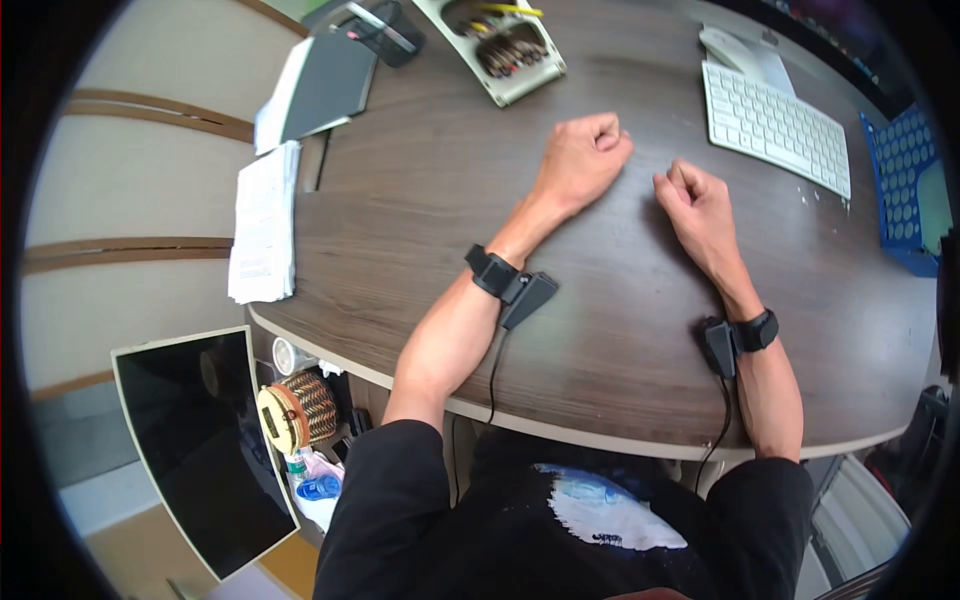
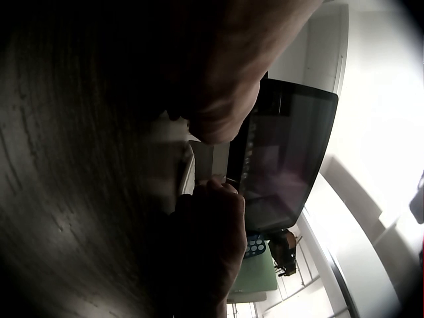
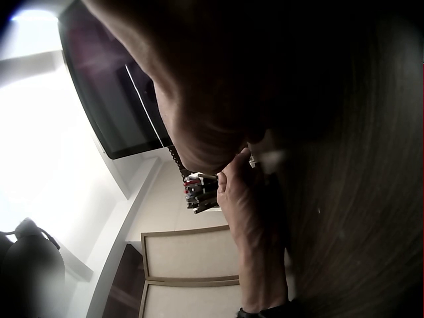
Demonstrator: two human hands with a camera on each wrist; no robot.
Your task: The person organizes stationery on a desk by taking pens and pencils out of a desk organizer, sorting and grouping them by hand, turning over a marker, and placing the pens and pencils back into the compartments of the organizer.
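Note:
Both hands are over the brown wood-grain desk (image 1: 420,190), a short gap between them. My left hand (image 1: 585,160) has its fingers curled into a fist, thumb side inward, and nothing shows in it. Across from it my right hand (image 1: 697,205) is likewise curled, its thumb along the bent fingers, with no object visible. In the left wrist view the right hand (image 2: 215,232) appears as a dark fist beyond the left one. The right wrist view shows the left hand (image 3: 238,199) past the near fist. Closest to the right hand lies a white keyboard (image 1: 775,125).
Behind the left hand stands a pale organizer (image 1: 553,70) with pens. A mesh pen cup (image 1: 405,45), a dark folder (image 1: 335,85) and stacked papers (image 1: 265,225) line the left side. A white mouse (image 1: 725,48) and blue basket (image 1: 900,180) are at right. Cables run from both wrist cameras.

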